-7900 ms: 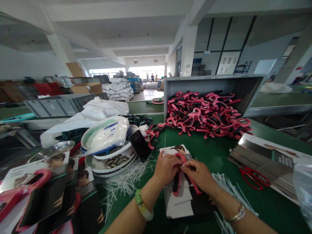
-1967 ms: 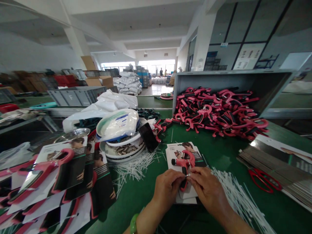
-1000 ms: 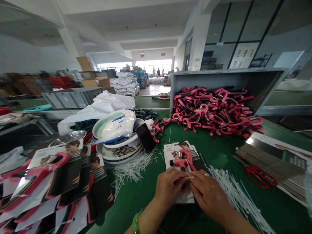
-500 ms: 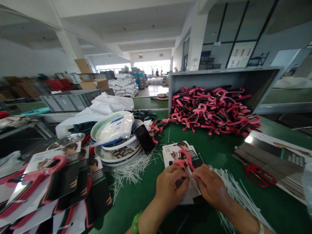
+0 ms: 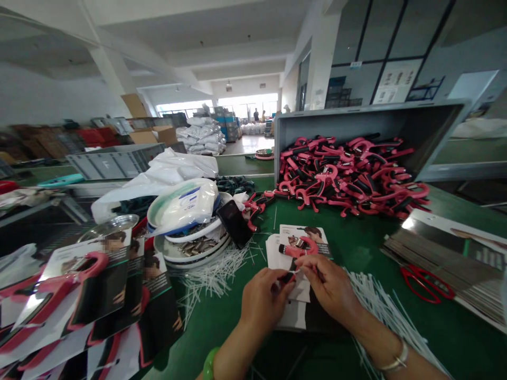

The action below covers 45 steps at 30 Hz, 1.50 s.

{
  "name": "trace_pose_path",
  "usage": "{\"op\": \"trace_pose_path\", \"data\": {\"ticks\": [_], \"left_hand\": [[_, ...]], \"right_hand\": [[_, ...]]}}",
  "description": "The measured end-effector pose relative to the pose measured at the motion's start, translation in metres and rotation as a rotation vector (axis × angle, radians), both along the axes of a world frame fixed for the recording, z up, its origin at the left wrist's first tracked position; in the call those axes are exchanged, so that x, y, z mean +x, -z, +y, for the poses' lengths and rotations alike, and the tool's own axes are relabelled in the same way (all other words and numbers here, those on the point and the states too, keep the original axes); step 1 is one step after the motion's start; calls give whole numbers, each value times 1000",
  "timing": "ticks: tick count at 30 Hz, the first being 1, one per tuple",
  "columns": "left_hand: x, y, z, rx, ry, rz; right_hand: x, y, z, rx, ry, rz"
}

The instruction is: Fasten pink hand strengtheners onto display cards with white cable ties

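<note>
A pink-and-black hand grip strengthener [image 5: 307, 246] lies on a printed backing card [image 5: 285, 231], over a stack of cards in front of me. My left hand [image 5: 263, 296] is closed around its dark handle, fingers bent. Thumb and fingers of my right hand [image 5: 330, 287] pinch a thin white cable tie [image 5: 295, 272] by that handle. The fingertips of both hands almost meet, so part of the tie and handle is hidden. Loose cable ties [image 5: 382, 303] lie beside my right forearm.
A tipped grey crate [image 5: 368, 108] spills many grip strengtheners at the back right. Carded ones [image 5: 91, 295] are piled at left. Plates of metal parts [image 5: 194, 258], a black phone [image 5: 234, 224] and more ties stand mid-left. Red scissors [image 5: 425, 285] lie beside stacked cards [image 5: 447, 258].
The strengthener and its card have turned and shifted slightly. My left hand has moved a little left; my right hand has come up over the handle, where the white tie now shows.
</note>
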State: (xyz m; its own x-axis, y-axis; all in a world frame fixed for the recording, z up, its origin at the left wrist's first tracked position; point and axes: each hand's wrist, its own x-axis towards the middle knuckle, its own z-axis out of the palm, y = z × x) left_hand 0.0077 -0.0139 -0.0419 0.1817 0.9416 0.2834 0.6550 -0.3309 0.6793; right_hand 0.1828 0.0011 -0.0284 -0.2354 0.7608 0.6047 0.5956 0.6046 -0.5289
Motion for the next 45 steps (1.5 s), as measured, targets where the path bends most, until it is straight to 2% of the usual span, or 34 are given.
{"op": "trace_pose_path", "data": {"ticks": [4,7,10,12,14,20,29,32,34,36,37,38,39,41,43,45], "left_hand": [[-10,12,17,-56,-96,-184],[-13,17,23,-106,-150,-251],[-12,17,21,-82,-146,-238],[-11,14,19,-57,-146,-192],[-9,11,17,-52,-145,-136],[1,1,25,-170,-176,-44],[0,-3,27,-165,-175,-8],[-1,-2,28,-156,-141,-27],[-1,0,28,-159,-124,-27],[-1,1,27,-162,-128,-4],[-1,1,27,-157,-132,13],[-1,1,27,-147,-132,30],[0,1,26,-131,-128,47],[1,0,25,-96,-115,74],[2,-1,23,-70,-114,93],[4,-2,21,-61,-123,110]], "right_hand": [[-14,-2,6,-38,-141,-94],[-20,6,3,90,-63,-258],[-20,17,-4,266,-5,-420],[-19,21,-8,293,-14,-484],[-18,21,-8,254,-28,-518],[-17,13,-6,116,-66,-363],[-11,16,-4,133,-83,-183],[-16,13,-10,124,-82,-240],[-14,7,-13,76,-138,-310],[5,1,-12,-9,-169,-319],[22,-2,-10,-62,-120,-308],[45,-5,-8,-126,4,-301],[71,-6,-5,-175,249,-309],[128,-6,-1,-393,616,-519],[177,-1,0,-510,732,-587],[207,6,0,-574,737,-608]]}}
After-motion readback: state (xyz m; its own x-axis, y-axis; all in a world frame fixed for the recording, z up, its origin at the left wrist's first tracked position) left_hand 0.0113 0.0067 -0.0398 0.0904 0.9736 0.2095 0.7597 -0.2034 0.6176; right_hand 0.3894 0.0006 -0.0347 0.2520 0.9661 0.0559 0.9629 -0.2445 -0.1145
